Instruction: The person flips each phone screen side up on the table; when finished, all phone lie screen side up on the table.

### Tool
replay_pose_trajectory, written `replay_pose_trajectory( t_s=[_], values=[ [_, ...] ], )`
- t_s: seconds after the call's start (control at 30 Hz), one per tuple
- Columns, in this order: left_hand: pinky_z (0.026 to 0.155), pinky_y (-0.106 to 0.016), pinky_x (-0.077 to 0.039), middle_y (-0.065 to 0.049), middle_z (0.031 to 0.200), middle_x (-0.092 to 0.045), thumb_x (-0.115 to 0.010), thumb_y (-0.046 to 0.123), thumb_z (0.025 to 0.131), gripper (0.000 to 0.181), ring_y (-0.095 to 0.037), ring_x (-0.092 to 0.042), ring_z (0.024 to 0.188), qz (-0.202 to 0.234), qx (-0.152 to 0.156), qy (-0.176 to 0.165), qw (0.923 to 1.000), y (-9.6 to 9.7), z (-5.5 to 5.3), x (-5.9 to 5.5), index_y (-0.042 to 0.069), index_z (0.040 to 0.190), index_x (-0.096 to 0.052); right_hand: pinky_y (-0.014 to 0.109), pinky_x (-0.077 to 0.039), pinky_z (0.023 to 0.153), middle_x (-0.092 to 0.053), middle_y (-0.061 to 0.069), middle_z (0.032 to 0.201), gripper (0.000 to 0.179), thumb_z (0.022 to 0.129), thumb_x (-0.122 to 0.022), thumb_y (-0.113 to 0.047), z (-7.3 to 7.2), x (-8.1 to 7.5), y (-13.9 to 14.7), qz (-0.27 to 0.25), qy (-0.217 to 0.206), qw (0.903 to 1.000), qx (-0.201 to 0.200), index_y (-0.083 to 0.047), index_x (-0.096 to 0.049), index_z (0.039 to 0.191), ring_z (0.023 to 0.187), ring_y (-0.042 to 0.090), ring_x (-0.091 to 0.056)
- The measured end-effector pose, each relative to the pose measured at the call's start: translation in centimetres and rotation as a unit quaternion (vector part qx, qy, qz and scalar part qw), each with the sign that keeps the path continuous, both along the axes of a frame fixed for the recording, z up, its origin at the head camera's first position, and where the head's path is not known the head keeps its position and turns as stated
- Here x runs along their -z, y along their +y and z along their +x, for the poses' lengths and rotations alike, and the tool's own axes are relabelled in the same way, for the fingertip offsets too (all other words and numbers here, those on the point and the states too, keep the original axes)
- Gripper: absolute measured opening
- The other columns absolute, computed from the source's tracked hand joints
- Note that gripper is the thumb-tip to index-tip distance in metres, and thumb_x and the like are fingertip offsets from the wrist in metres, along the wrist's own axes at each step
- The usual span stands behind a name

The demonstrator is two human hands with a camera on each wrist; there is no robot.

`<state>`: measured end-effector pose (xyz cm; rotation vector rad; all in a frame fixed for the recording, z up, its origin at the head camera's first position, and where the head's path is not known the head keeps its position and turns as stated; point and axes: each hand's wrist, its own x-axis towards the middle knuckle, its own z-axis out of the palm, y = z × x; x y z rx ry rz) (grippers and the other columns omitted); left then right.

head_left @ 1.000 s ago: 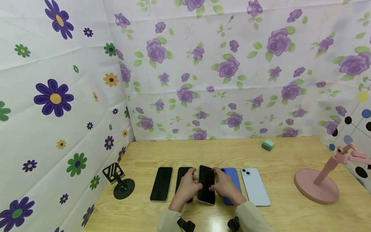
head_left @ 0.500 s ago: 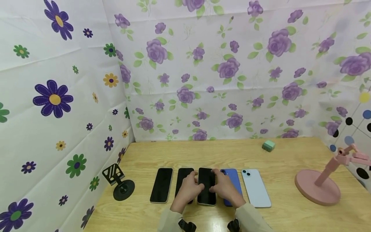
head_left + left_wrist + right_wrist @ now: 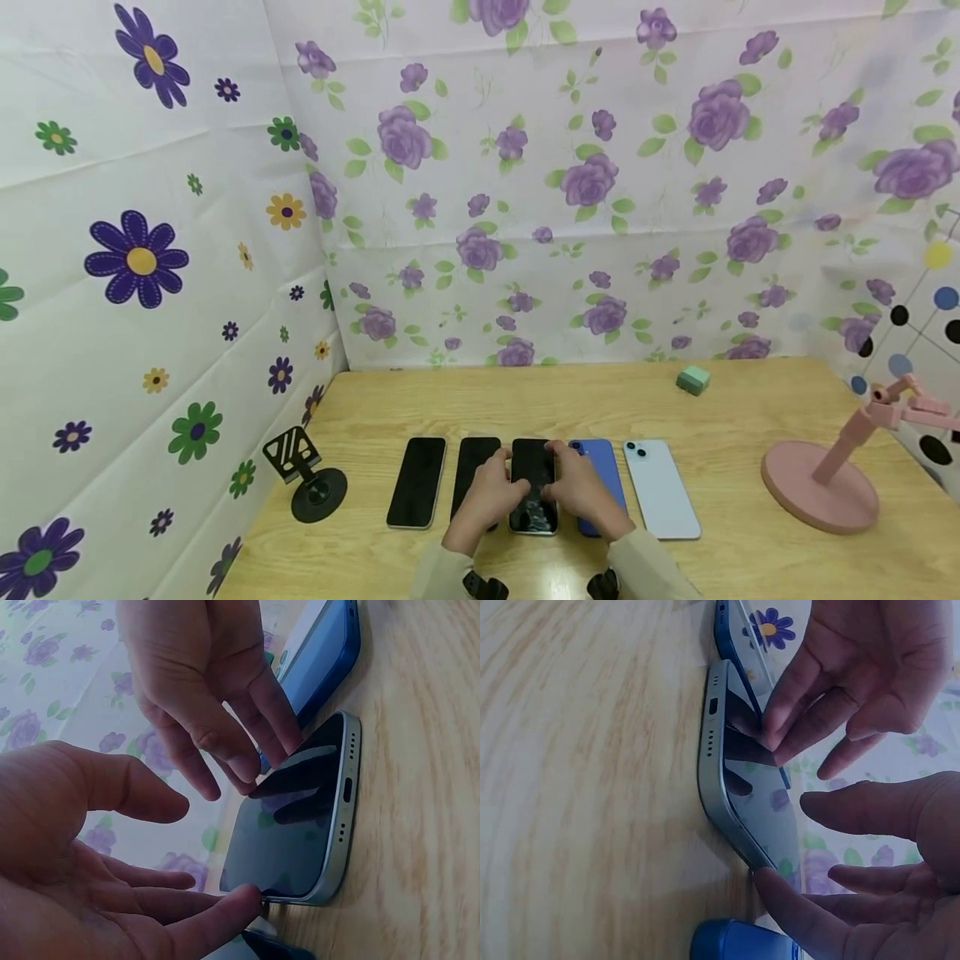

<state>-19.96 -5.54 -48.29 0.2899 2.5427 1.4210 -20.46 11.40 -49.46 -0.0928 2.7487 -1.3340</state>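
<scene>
A black-screened phone (image 3: 533, 510) with a pale metal frame lies face up between my two hands, third in a row of phones. My left hand (image 3: 489, 493) is at its left side, a fingertip at the edge, thumb lifted above the glass. On the opposite side my right hand (image 3: 587, 490) has its fingers at the right edge, its thumb also off the screen. In the left wrist view the phone's (image 3: 289, 855) port end faces the camera. Left of it a second dark phone (image 3: 471, 463) is partly hidden by my left hand; a blue phone (image 3: 604, 463) lies partly under my right.
Another dark phone (image 3: 417, 483) lies at the row's left end, a light blue phone (image 3: 663, 492) face down at its right end. A black phone stand (image 3: 318, 495) is at far left, a pink stand (image 3: 821, 492) at right. A small green block (image 3: 693, 380) sits near the back.
The middle phone has turned slightly and moved a little toward me, now lying straighter in the row. Both hands stay at its sides.
</scene>
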Motion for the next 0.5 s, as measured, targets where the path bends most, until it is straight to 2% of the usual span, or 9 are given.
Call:
replay_pose_trajectory(
  t_s=[0.13, 0.33, 0.4, 0.5],
  values=[
    [0.059, -0.037, -0.044, -0.019, 0.096, -0.063, -0.063, 0.009, 0.091, 0.060, -0.019, -0.053, 0.065, -0.015, -0.004, 0.004, 0.9999, 0.2, -0.1, -0.3, -0.013, 0.143, -0.042, 0.055, -0.050, 0.090, -0.054, 0.030, 0.137, 0.069, 0.077, -0.079, 0.003, 0.0, -0.1, 0.5, -0.027, -0.003, 0.9996, 0.002, 0.005, -0.051, 0.140, 0.124, 0.049, -0.052],
    [0.078, -0.050, -0.050, -0.029, 0.121, -0.060, -0.064, 0.011, 0.090, 0.061, -0.034, -0.061, 0.096, -0.024, 0.003, 0.017, 0.9996, 0.6, -0.3, -0.5, -0.013, 0.143, -0.043, 0.050, -0.053, 0.082, -0.055, 0.030, 0.134, 0.063, 0.083, -0.078, -0.001, -0.1, -0.3, 1.7, -0.068, -0.002, 0.9976, -0.006, 0.006, -0.051, 0.140, 0.112, 0.044, -0.059],
    [0.086, -0.054, -0.049, -0.031, 0.131, -0.055, -0.065, 0.011, 0.090, 0.061, -0.039, -0.059, 0.110, -0.017, 0.007, 0.027, 0.9995, 0.9, -0.4, -0.6, -0.011, 0.143, -0.044, 0.050, -0.053, 0.082, -0.056, 0.029, 0.133, 0.060, 0.085, -0.076, -0.002, -0.3, -0.6, 2.2, -0.080, 0.006, 0.9967, -0.008, 0.006, -0.052, 0.139, 0.110, 0.042, -0.060],
    [0.091, -0.056, -0.048, -0.030, 0.134, -0.054, -0.067, 0.010, 0.088, 0.061, -0.042, -0.056, 0.117, 0.001, 0.014, 0.040, 0.9991, 1.6, -0.7, -0.6, -0.008, 0.142, -0.047, 0.049, -0.054, 0.083, -0.058, 0.025, 0.131, 0.055, 0.088, -0.074, -0.002, -0.6, -1.1, 3.0, -0.078, 0.018, 0.9968, 0.001, 0.005, -0.053, 0.138, 0.112, 0.042, -0.059]
  ],
)
